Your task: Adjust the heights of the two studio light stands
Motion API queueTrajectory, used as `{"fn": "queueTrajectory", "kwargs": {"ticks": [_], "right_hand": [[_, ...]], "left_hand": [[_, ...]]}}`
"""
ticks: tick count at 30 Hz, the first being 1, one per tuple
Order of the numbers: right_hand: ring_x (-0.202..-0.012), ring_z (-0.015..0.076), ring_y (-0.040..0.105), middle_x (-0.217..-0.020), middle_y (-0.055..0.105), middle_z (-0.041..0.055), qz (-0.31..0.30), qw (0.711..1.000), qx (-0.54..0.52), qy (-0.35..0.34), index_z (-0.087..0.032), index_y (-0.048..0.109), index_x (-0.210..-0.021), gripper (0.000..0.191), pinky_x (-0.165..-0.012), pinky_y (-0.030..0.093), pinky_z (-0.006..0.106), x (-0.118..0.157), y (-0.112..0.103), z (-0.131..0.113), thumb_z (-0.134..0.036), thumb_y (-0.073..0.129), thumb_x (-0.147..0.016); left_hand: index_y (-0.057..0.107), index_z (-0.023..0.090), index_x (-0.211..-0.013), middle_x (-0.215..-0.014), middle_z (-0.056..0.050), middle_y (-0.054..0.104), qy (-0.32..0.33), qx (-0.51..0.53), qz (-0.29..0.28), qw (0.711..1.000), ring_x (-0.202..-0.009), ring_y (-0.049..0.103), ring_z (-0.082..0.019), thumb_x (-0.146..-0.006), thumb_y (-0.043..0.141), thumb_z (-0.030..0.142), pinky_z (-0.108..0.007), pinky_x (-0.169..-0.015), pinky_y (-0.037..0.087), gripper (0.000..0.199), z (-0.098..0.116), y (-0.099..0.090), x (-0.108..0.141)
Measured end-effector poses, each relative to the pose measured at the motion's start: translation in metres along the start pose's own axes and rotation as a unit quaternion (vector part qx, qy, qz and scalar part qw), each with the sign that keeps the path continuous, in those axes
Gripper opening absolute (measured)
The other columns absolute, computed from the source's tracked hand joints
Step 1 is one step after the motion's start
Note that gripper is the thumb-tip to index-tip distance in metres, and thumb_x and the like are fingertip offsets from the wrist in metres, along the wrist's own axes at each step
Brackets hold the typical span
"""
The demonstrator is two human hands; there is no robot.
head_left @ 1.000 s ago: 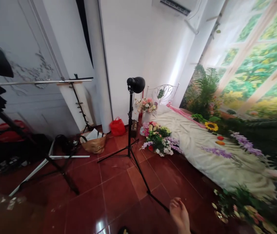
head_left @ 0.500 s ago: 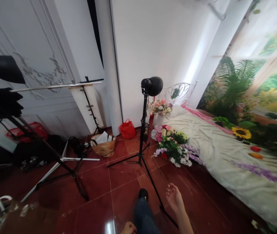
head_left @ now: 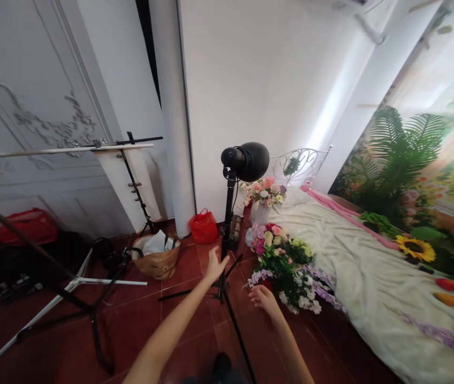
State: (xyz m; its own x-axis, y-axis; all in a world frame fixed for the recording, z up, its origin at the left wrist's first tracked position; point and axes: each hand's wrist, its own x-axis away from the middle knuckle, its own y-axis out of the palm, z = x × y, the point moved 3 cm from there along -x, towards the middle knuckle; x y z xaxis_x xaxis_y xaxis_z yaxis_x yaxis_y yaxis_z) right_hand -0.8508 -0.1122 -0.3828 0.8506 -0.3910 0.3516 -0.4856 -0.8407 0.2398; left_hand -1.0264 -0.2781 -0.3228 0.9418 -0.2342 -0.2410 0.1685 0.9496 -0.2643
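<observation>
A black studio light (head_left: pixel 246 160) tops a black stand (head_left: pixel 229 205) in front of me, its tripod legs spread on the red tiles. My left hand (head_left: pixel 216 266) is at the stand's pole, fingers apart, thumb stretched toward the pole; whether it touches is unclear. To the right of the pole, my right hand (head_left: pixel 264 297) hangs with loosely curled, separated fingers and nothing in it, near the purple and white flowers (head_left: pixel 307 288).
A bed with a cream cover (head_left: pixel 355 277) stands at right, bearing a sunflower (head_left: pixel 415 248). Behind the stand are a red bag (head_left: pixel 203 226) and a woven basket (head_left: pixel 158 258). More stands with a white tripod leg (head_left: pixel 113 281) fill the left.
Both hands have moved up and forward, the left one from the bottom edge to the pole. The light stand appears nearer, and the view has shifted forward.
</observation>
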Motion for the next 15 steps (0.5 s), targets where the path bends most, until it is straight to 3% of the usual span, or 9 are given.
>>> {"fn": "queueTrajectory", "kwargs": {"ticks": [3, 6, 8, 11, 15], "right_hand": [[-0.046, 0.0087, 0.054, -0.059, 0.064, 0.0012, -0.013, 0.993, 0.115, 0.012, -0.015, 0.054, -0.072, 0.028, -0.039, 0.035, 0.015, -0.041, 0.008, -0.008, -0.036, 0.069, -0.061], [-0.046, 0.0086, 0.053, -0.058, 0.062, -0.0025, -0.035, 0.985, 0.171, -0.009, -0.017, 0.051, -0.074, 0.022, -0.039, 0.035, 0.015, -0.078, 0.027, -0.025, -0.034, 0.064, -0.066], [-0.047, 0.009, 0.054, -0.059, 0.06, -0.0047, -0.039, 0.978, 0.205, -0.03, -0.018, 0.05, -0.078, 0.021, -0.04, 0.037, 0.016, -0.103, 0.042, -0.042, -0.03, 0.064, -0.067], [-0.053, 0.01, 0.057, -0.065, 0.06, -0.0047, -0.043, 0.953, 0.292, -0.066, -0.019, 0.05, -0.088, 0.03, -0.044, 0.041, 0.018, -0.141, 0.063, -0.076, -0.022, 0.067, -0.064], [-0.062, 0.0128, 0.06, -0.07, 0.063, -0.0014, -0.055, 0.847, 0.511, -0.134, -0.016, 0.056, -0.087, 0.037, -0.053, 0.043, 0.019, -0.182, 0.085, -0.126, -0.017, 0.074, -0.054]], "left_hand": [[0.039, 0.018, -0.121, -0.129, -0.014, 0.044, 0.125, 0.039, 0.016, 0.991, -0.12, 0.045, -0.02, -0.076, 0.061, 0.039, -0.038, -0.104, 0.034, 0.055, 0.065, 0.003, -0.073], [0.048, 0.018, -0.112, -0.109, -0.01, 0.059, 0.115, 0.089, -0.059, 0.988, -0.1, 0.058, -0.018, -0.079, 0.058, 0.043, -0.034, -0.09, 0.045, 0.042, 0.104, 0.013, -0.124], [0.054, 0.016, -0.097, -0.086, -0.006, 0.063, 0.087, 0.093, -0.1, 0.987, -0.079, 0.061, -0.016, -0.081, 0.054, 0.047, -0.03, -0.075, 0.049, 0.035, 0.112, 0.023, -0.144], [0.054, 0.015, -0.085, -0.063, 0.001, 0.054, 0.081, 0.077, -0.12, 0.987, -0.057, 0.053, -0.012, -0.081, 0.05, 0.052, -0.025, -0.06, 0.046, 0.036, 0.111, 0.032, -0.159], [0.052, 0.016, -0.087, -0.064, 0.003, 0.051, 0.112, 0.069, -0.123, 0.984, -0.059, 0.05, -0.011, -0.082, 0.049, 0.051, -0.023, -0.062, 0.043, 0.035, 0.104, 0.033, -0.162]]}}
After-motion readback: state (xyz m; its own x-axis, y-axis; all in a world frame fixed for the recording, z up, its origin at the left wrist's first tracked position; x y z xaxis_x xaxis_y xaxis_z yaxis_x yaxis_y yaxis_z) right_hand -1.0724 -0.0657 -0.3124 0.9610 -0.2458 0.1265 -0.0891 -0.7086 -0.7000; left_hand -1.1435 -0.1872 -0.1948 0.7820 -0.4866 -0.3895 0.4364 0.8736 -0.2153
